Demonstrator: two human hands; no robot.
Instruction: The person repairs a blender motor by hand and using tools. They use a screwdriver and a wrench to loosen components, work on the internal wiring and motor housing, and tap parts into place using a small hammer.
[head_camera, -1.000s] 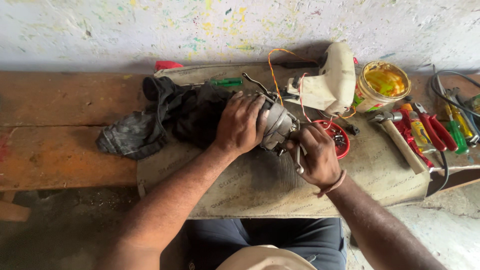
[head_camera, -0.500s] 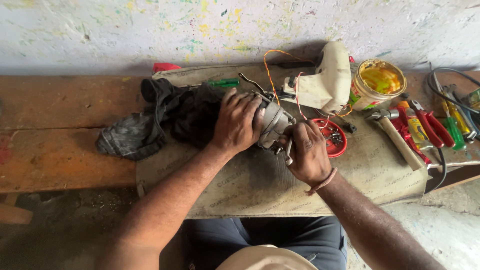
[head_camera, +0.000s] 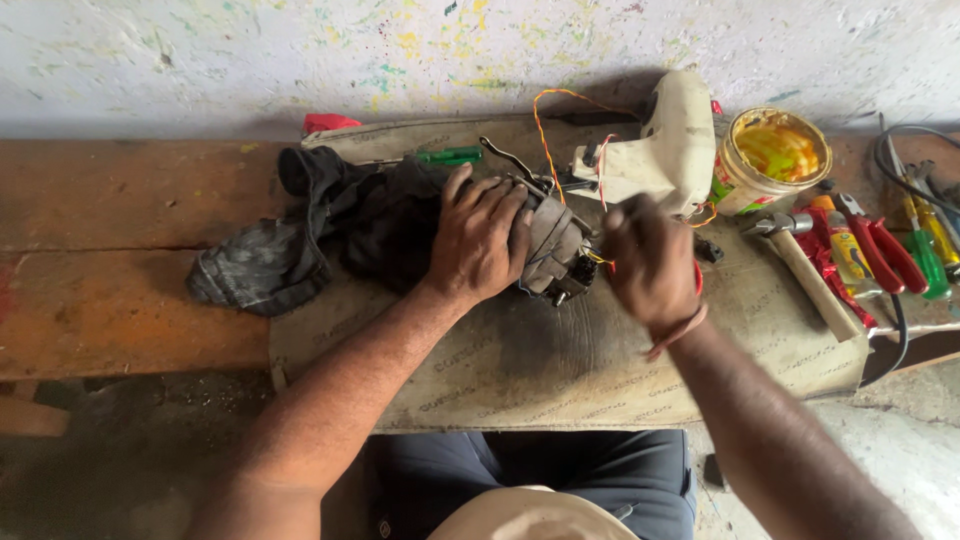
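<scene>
Lifting off the motor (head_camera: 555, 250), the right hand (head_camera: 648, 262) has risen, blurred, fingers closed, perhaps on a tool; left hand (head_camera: 482, 240) stays clamped over it.

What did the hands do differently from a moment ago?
The right hand lifted from beside the grey motor part and moved up and a little right; it is blurred now, and whether it holds anything cannot be told. It now hides most of the red dish. The left hand stayed pressed on the motor part. The dark cloth, hammer and yellow paint can stayed put.
</scene>
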